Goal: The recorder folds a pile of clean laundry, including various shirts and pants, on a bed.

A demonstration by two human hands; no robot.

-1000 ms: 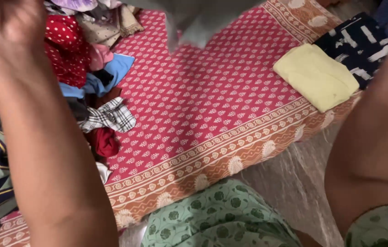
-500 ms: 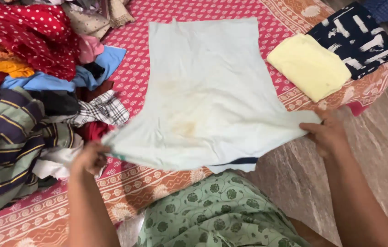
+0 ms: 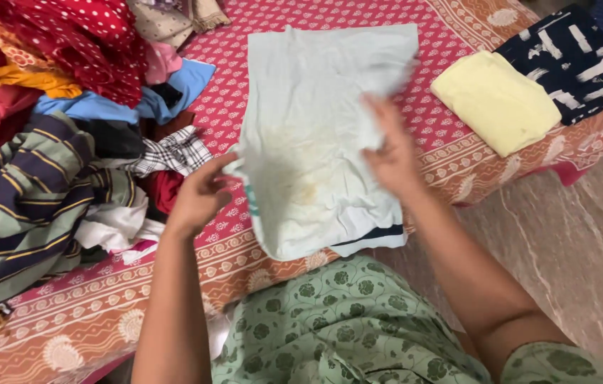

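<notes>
Moved: since half a second ago the pale green garment [image 3: 316, 135] has narrowed, its right side folded in toward the middle.
Left hand [image 3: 198, 195]: pinches the garment's left edge, fingers closed on the cloth.
Right hand [image 3: 390, 153]: blurred, lies flat and open on the fold, pressing it down.
Garment: spread on the red patterned bedsheet [image 3: 458, 163], between both hands, lower hem over the bed's edge.
Left side: heap of mixed clothes [image 3: 52, 142] touching nothing held.
Far right: folded yellow cloth [image 3: 493, 99] beside a dark patterned one [image 3: 572, 60].

Pale blue-white garment [image 3: 316, 135], yellowish stain mid-cloth, spread flat on red printed bedsheet [image 3: 458, 153]
</notes>
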